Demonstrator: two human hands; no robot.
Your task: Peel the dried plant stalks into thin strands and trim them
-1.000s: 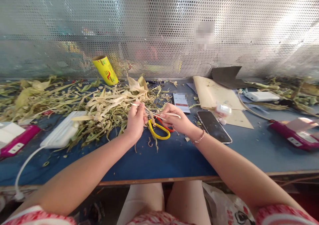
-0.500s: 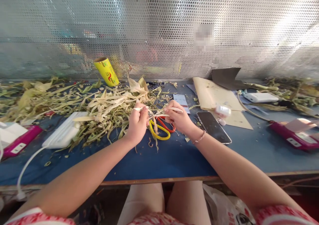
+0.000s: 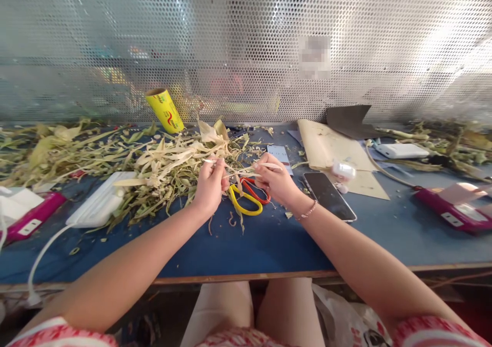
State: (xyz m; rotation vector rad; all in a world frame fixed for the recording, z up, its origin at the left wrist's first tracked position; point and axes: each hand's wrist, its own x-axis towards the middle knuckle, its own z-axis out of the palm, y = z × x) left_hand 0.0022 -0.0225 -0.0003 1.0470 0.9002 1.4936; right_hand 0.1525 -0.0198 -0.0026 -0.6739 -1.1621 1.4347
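Observation:
Both hands work over the blue table, closed on a pale dried plant strip (image 3: 241, 172) that stretches between them. My left hand (image 3: 210, 185) pinches one end between thumb and fingers, and a short pale tip sticks out past the thumb. My right hand (image 3: 273, 180) is closed on the other end, with a strip lying across its fingers. Just below and between the hands lie scissors with yellow and red handles (image 3: 249, 212); their blades are hidden. Behind and left of my left hand spreads a heap of dried leaves and stalks (image 3: 165, 165).
A yellow cardboard tube (image 3: 165, 111) stands tilted by the perforated metal screen (image 3: 246, 39). To the right lie a black phone (image 3: 329, 196), beige paper (image 3: 326, 144), a white earphone case (image 3: 344, 170) and a magenta power strip (image 3: 453, 208). A white power strip (image 3: 102, 201) lies left.
My left hand has moved slightly left, widening the gap, and the strip between the hands shows longer. My right hand stays nearly in place.

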